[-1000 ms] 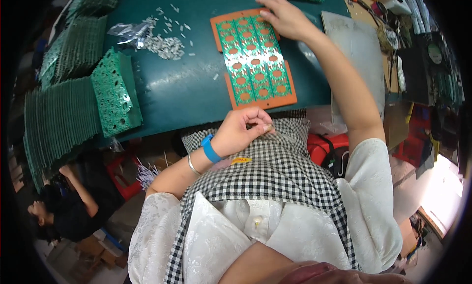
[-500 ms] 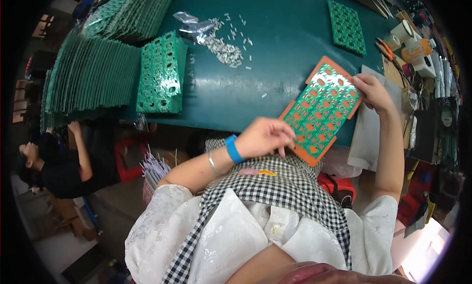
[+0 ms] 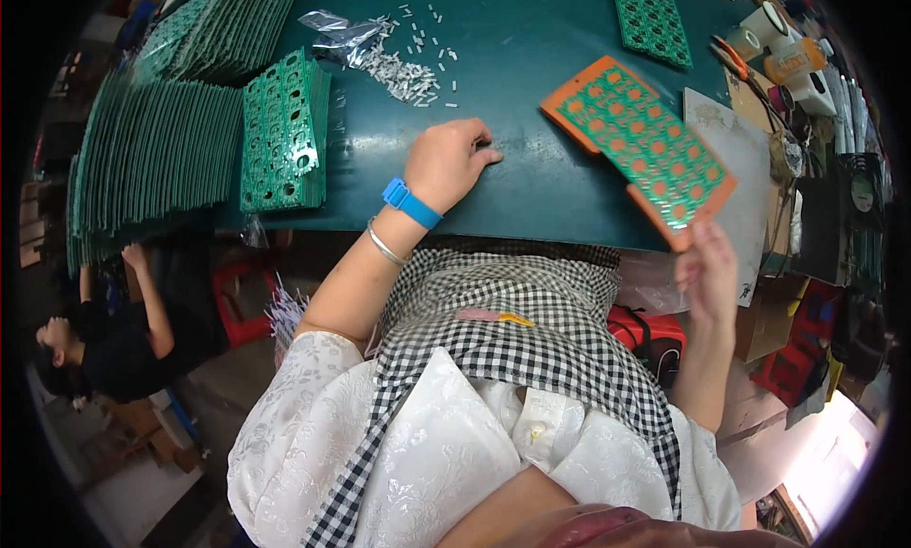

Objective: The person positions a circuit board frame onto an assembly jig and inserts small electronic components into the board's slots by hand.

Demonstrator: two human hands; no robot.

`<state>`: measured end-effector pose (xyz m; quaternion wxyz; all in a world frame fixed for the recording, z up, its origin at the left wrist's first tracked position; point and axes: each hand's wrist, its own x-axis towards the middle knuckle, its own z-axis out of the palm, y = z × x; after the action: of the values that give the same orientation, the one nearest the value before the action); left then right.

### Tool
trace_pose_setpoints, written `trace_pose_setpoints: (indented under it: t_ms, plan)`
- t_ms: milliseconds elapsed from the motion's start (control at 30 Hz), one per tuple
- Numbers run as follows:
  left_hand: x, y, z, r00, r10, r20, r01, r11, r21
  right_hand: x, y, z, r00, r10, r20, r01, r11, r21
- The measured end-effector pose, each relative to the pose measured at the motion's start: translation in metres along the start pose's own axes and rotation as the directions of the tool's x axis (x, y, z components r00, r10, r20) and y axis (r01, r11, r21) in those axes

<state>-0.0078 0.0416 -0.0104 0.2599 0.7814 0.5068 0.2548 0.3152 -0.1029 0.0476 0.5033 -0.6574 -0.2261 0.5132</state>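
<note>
My right hand [image 3: 712,268] grips the near corner of an orange tray carrying a green circuit board panel [image 3: 638,140] with rows of round cutouts. The panel is held tilted at the right side of the table. Out over the tabletop, my left hand [image 3: 454,159], blue band at the wrist, has its fingers curled with thumb and index close together. Whatever they may pinch is too small or hidden. Beyond that hand lies a pile of small white pieces [image 3: 403,76] beside a crumpled clear bag [image 3: 346,40].
Green board panels stand on edge in a long row [image 3: 157,154] at the left, beside an upright stack [image 3: 277,135]. Another panel [image 3: 652,18] lies far right. Orange-handled pliers [image 3: 733,59], thread spools [image 3: 762,24] and a pale sheet [image 3: 726,135] line the right. A person [image 3: 119,330] sits at left.
My left hand has left the panel and moved forward and left onto the table. My right hand has swung the tray round and now holds it by its near corner.
</note>
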Motion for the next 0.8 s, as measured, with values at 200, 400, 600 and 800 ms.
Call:
trace_pose_setpoints:
  t_ms: [200, 400, 600, 800]
  plan:
    - [0.003, -0.007, 0.008, 0.994, 0.095, 0.052, -0.098, 0.994, 0.053, -0.034, 0.061, 0.061, 0.819, 0.331, 0.468, -0.385, 0.923, 0.020]
    - [0.005, -0.027, -0.005, 0.998, -0.066, 0.022, 0.070, 0.950, -0.304, -0.022, 0.070, 0.075, 0.645, 0.359, 0.674, -0.288, 0.932, -0.221]
    - [0.007, 0.003, -0.014, 0.830, 0.032, 0.557, 0.555, -0.141, -0.820, 0.006, 0.004, 0.088, 0.724, -0.090, 0.684, 0.364, 0.892, -0.269]
    - [0.005, 0.047, 0.008, 0.728, 0.231, 0.645, 0.677, -0.391, -0.624, 0.051, -0.017, 0.135, 0.773, -0.382, 0.506, 0.515, 0.845, -0.148]
